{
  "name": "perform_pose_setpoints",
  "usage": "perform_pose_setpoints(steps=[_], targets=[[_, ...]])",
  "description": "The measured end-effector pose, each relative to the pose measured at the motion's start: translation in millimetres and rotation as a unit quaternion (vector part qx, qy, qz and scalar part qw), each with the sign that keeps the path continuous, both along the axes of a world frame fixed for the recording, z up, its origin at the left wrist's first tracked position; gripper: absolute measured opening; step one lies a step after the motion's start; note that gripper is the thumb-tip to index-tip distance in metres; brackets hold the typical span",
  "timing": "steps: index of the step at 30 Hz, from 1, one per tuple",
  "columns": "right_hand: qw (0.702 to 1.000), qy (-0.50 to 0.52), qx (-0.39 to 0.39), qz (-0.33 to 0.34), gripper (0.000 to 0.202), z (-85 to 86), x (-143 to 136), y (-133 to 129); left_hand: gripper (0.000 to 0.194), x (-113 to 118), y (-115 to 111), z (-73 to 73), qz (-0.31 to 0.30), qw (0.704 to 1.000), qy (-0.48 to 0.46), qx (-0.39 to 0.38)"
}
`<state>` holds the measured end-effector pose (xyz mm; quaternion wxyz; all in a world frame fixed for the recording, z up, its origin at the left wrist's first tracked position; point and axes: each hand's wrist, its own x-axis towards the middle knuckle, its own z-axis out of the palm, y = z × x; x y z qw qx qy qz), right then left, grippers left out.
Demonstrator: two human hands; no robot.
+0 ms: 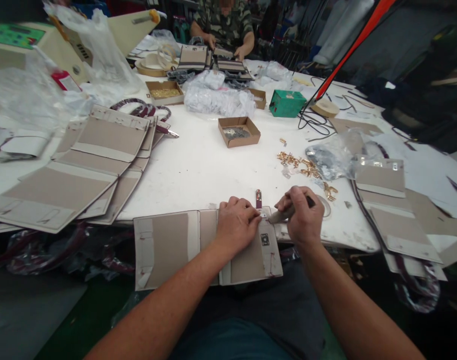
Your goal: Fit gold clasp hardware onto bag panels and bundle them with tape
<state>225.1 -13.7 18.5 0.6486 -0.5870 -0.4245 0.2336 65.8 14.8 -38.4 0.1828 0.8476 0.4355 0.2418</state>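
A flat beige and white bag panel (170,245) lies at the table's front edge, partly over my lap. My left hand (238,220) presses on its upper right part, fingers bent, fingertips beside a small metal piece (264,215). My right hand (305,212) is closed around a tool with a pale, blunt end (279,217), which points at the same corner. Above that corner a short purple strap with a shiny metal end (259,198) sticks out. A dark square metal fitting (265,240) sits on the panel below my left fingertips.
Stacked panels (100,145) lie left, more panels (397,215) right. An open cardboard box (239,132) holds small grey parts. Gold-coloured fittings (307,167) lie loose near a plastic bag (337,152). A green box (287,103) stands farther back. Across the table a person (222,25) handles panels.
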Motion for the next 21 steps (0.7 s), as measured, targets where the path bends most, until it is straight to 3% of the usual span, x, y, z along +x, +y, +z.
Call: perform_pose_setpoints(steps=[3,5,15,21], targets=[[0.992,0.122,0.028,0.008,0.041,-4.3,4.4,9.1,0.01,0.9,2.4,-0.8,0.003,1.0,-0.009,-0.018],[0.987,0.151,0.049,0.01,0.044,-0.4,5.9,14.6,0.01,1.4,3.8,-1.4,0.005,1.0,-0.011,-0.027],[0.989,0.067,0.044,0.123,0.043,-2.3,-16.0,24.8,0.011,0.4,6.1,-1.9,-0.003,0.999,-0.017,-0.038],[0.987,0.054,0.024,0.148,0.039,-8.9,-14.6,24.0,0.019,-10.2,14.7,4.4,-0.021,0.999,-0.003,-0.038]])
